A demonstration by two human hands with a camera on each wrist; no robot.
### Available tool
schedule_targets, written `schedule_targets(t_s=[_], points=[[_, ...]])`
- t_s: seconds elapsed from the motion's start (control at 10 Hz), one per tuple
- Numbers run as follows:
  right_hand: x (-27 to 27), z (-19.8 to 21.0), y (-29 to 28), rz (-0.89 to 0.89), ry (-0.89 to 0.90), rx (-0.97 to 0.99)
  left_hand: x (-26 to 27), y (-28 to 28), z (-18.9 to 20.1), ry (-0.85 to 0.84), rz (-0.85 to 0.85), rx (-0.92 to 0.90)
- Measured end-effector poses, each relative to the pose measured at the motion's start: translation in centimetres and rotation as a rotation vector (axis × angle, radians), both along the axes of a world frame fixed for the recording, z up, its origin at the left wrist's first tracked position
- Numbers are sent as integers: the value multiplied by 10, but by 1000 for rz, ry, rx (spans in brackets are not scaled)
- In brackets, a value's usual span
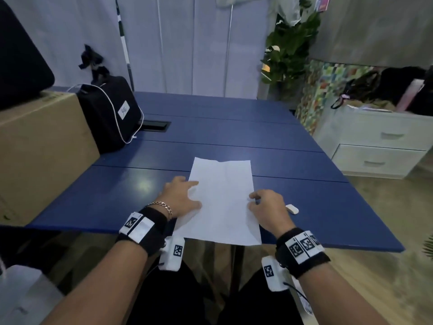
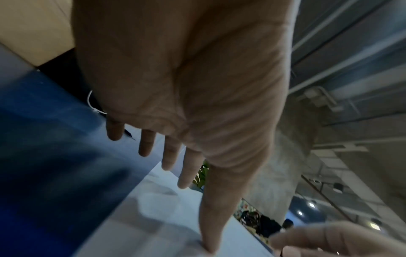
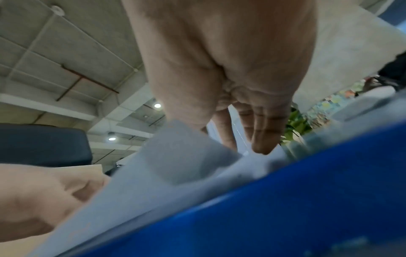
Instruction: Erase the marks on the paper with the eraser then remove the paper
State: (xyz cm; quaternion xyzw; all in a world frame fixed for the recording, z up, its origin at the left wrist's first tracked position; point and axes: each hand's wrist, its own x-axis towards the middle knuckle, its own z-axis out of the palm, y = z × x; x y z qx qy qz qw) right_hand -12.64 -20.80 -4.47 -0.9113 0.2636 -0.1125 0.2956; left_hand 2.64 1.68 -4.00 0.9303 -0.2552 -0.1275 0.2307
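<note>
A white sheet of paper [image 1: 222,195] lies on the blue table [image 1: 234,127], its near end hanging over the front edge. No marks show on it. My left hand [image 1: 185,195] rests flat on the paper's left edge with its fingers spread and straight; in the left wrist view the thumb [image 2: 211,226] presses on the paper [image 2: 164,217]. My right hand [image 1: 255,202] pinches the paper's right edge, which curls up by the thumb in the right wrist view [image 3: 180,153]. A small white eraser [image 1: 292,209] lies on the table just right of my right hand, untouched.
A cardboard box [image 1: 42,148] and a black bag [image 1: 110,109] stand at the table's left. A black cable hatch [image 1: 154,125] sits behind them. White drawers [image 1: 379,146] and a plant [image 1: 290,48] are off the table's right side.
</note>
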Motion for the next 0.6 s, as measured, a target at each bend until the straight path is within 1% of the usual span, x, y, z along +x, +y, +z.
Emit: schedule_targets(t_s=[0.1,0.2,0.3,0.4,0.5,0.6], points=[[-4,1,-1,75,48,-90,-7,6,-8,-42,-163,245],[-16,-3,2,185,177,-162,-7,9,-15,-33,-226,272],[-21,-11,4,191,193,-166,-5,12,-16,-7,-224,189],[-35,-12,6,180,28,-97,-11,22,-11,-71,-112,-157],[-69,-3,3,116,-199,186,-33,55,8,268,-65,-710],[-110,-9,-3,97,-190,448,-63,99,-6,656,-205,-670]])
